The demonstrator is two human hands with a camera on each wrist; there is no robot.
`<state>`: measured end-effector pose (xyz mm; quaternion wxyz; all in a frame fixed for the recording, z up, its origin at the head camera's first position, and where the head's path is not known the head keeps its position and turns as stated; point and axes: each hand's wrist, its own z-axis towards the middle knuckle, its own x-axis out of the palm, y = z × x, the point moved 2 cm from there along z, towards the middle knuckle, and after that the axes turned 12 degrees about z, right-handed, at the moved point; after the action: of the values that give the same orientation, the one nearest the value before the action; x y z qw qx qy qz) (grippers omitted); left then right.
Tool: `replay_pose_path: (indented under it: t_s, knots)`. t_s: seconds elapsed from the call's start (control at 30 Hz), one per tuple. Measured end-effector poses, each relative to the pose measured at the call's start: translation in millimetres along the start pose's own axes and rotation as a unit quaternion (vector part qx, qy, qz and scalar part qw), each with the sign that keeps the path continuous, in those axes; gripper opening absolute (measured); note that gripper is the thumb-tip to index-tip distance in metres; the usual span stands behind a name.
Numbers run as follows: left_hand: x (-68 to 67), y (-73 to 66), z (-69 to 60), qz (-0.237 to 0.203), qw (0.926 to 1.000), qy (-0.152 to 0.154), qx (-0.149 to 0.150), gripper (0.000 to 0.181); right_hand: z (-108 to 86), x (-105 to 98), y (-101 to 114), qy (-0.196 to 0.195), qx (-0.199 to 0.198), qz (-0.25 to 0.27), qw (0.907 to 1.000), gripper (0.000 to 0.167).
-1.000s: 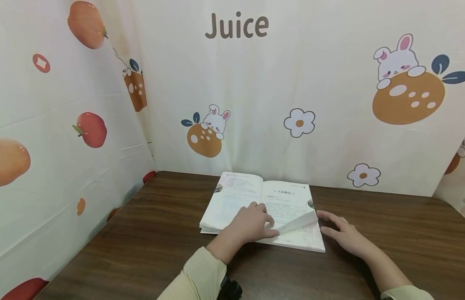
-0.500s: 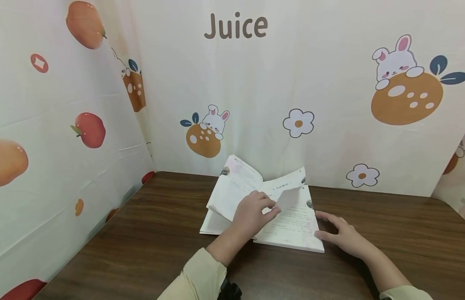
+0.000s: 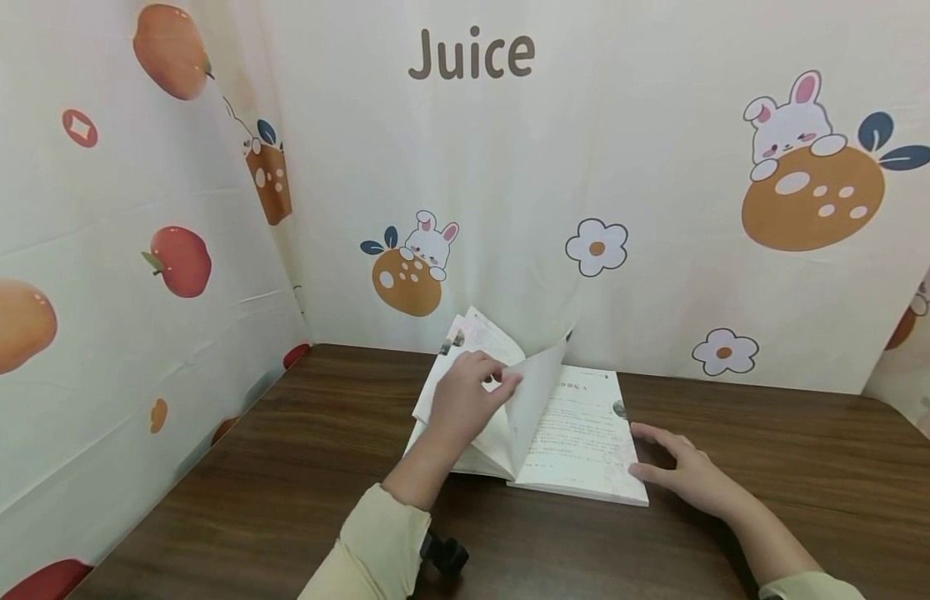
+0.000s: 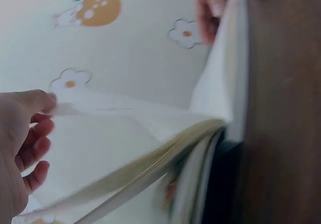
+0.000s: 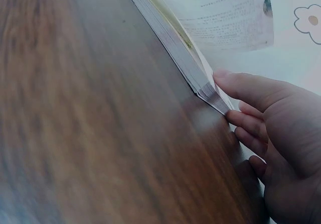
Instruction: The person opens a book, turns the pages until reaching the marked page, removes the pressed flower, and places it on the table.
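Note:
An open book (image 3: pixel 585 433) with printed pages lies on the brown table, its loose leaves fanning up near the spine. My left hand (image 3: pixel 465 396) pinches a raised page (image 3: pixel 536 400) between thumb and forefinger, above the book's left half. In the left wrist view, that thin page (image 4: pixel 115 108) stretches from the fingertips of the left hand (image 4: pixel 25 143) toward the spine. At the right edge of the book rests my right hand (image 3: pixel 690 475), fingers relaxed. The right wrist view has the thumb of this hand (image 5: pixel 281 118) touching the page edge, with a forefinger beside the lower cover.
Behind the book hangs a white curtain (image 3: pixel 660 283) printed with fruit, rabbits and flowers, close to its far edge. Another curtain panel (image 3: pixel 112 350) borders the left side. The brown wooden table (image 3: pixel 285 500) extends on both sides of the book.
My left hand has lifted a page from the right half and swung it leftward, so it now stands raised over the spine. The right hand has moved in slightly to the book's edge.

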<state>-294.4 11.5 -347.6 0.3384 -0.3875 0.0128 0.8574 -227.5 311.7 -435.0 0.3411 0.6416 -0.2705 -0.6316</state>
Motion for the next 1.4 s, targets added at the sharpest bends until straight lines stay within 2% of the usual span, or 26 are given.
replay_pose_path:
  t_s: [0.1,0.2,0.27,0.37,0.47,0.57,0.73,0.83,1.0,1.23,1.4]
  knots:
    - [-10.0,9.2,4.9,0.033,0.9971,0.060,-0.032,0.018,0.2,0.1,-0.7,0.001,0.002,-0.001,1.0000,0.067]
    - [-21.4,17.4,8.7,0.058,0.9879,0.132,-0.057,0.021,0.4,0.3,-1.1,0.000,0.003,-0.001,1.0000,0.067]
    - [-29.5,22.0,10.3,0.067,0.9791,0.179,-0.069,0.022,0.4,0.4,-0.9,-0.001,0.003,-0.002,1.0000,0.067]
    - [-41.2,27.4,11.6,0.088,0.9646,0.238,-0.072,0.024,0.1,0.4,-0.7,-0.001,0.001,-0.003,1.0000,0.067]
    - [-51.2,30.9,11.0,0.124,0.9488,0.282,-0.071,0.022,-0.2,-0.4,-0.7,-0.004,-0.008,-0.006,0.9999,0.066]
    - [-55.3,34.4,8.6,0.156,0.9324,0.318,-0.072,0.018,-0.3,-1.3,-1.0,-0.006,-0.021,-0.009,0.9997,0.062]
    - [-50.3,39.4,3.3,0.194,0.9074,0.366,-0.073,0.021,-0.8,-1.6,-0.8,-0.004,-0.037,-0.009,0.9993,0.054]
    - [-46.3,43.6,0.2,0.214,0.8922,0.389,-0.084,0.025,-0.8,-1.2,-1.0,-0.003,-0.037,-0.007,0.9993,0.052]
    - [-31.1,56.8,-6.2,0.227,0.8698,0.425,-0.108,0.019,-0.5,-1.4,-1.0,-0.002,-0.033,-0.007,0.9994,0.052]
    - [-3.1,71.9,-16.1,0.240,0.8444,0.465,-0.114,0.017,-0.9,-1.5,-1.8,0.002,-0.026,-0.012,0.9996,0.054]
    - [5.6,72.9,-21.3,0.256,0.8287,0.484,-0.116,0.018,-0.4,-1.5,-2.0,-0.001,-0.023,-0.013,0.9997,0.055]
